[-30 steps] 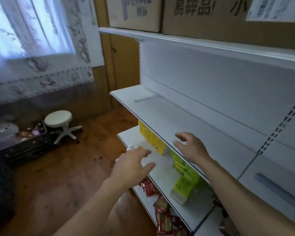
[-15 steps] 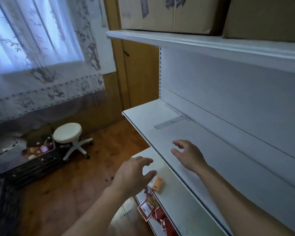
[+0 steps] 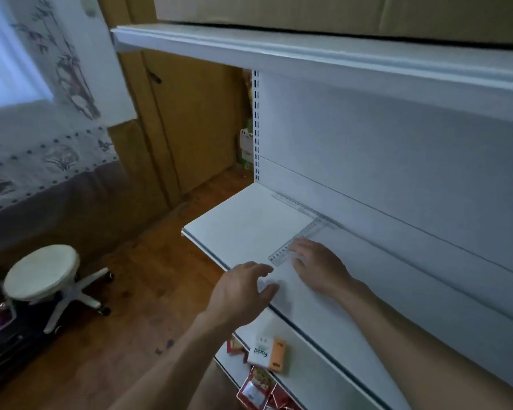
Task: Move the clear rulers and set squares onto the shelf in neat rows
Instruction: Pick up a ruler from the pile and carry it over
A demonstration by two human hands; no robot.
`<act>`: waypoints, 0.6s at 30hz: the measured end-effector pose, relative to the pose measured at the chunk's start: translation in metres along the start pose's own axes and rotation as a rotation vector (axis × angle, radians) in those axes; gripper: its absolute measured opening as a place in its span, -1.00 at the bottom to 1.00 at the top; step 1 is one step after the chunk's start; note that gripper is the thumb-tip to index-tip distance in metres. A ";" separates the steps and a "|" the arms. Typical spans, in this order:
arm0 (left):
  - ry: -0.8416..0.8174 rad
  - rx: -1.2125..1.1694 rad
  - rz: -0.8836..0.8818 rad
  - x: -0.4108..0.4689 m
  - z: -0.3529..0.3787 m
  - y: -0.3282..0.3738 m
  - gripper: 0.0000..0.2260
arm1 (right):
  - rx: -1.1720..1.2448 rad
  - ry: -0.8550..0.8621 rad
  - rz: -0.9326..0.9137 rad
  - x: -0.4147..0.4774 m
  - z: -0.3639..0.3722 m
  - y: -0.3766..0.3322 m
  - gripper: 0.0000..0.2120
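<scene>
L hand [image 3: 238, 293], R hand [image 3: 321, 268], forearms [image 3: 421, 329] bare

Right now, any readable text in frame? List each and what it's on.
"Facial": on the white pack, printed sideways.
Clear ruler: scale digits along its edge, too small to read.
Red packets: print is blurred, unreadable.
Nothing else legible.

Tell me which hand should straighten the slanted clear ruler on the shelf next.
Right, probably. The right hand has its fingers at the near end of the slanted ruler, on the shelf; the left hand hovers by the shelf's front edge, apart from the ruler.
</scene>
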State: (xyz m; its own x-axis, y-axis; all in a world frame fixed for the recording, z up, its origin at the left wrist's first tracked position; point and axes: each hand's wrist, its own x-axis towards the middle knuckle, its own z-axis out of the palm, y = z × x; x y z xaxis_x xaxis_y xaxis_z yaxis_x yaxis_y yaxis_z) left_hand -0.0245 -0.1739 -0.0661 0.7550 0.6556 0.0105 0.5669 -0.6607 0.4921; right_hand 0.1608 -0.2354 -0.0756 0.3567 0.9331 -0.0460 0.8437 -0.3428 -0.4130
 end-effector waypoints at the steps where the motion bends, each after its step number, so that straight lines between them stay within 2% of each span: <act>1: -0.021 -0.007 0.027 0.012 -0.004 -0.007 -0.62 | -0.034 0.004 0.017 0.004 0.002 -0.001 -0.62; 8: -0.070 0.017 0.232 0.073 -0.018 -0.047 -0.61 | -0.306 0.128 0.109 0.020 0.022 -0.026 -0.63; 14: -0.131 0.097 0.305 0.100 -0.016 -0.063 -0.69 | -0.266 0.163 0.201 0.025 0.042 -0.068 -0.72; 18: -0.157 0.154 0.310 0.116 -0.019 -0.069 -0.71 | -0.209 0.171 0.261 0.029 0.039 -0.067 -0.69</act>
State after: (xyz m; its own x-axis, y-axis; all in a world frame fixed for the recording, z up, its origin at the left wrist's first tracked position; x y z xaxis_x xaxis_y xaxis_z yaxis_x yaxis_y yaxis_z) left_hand 0.0180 -0.0457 -0.0823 0.9330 0.3600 -0.0011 0.3376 -0.8740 0.3494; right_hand 0.0995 -0.1810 -0.0846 0.6172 0.7861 0.0350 0.7732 -0.5976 -0.2121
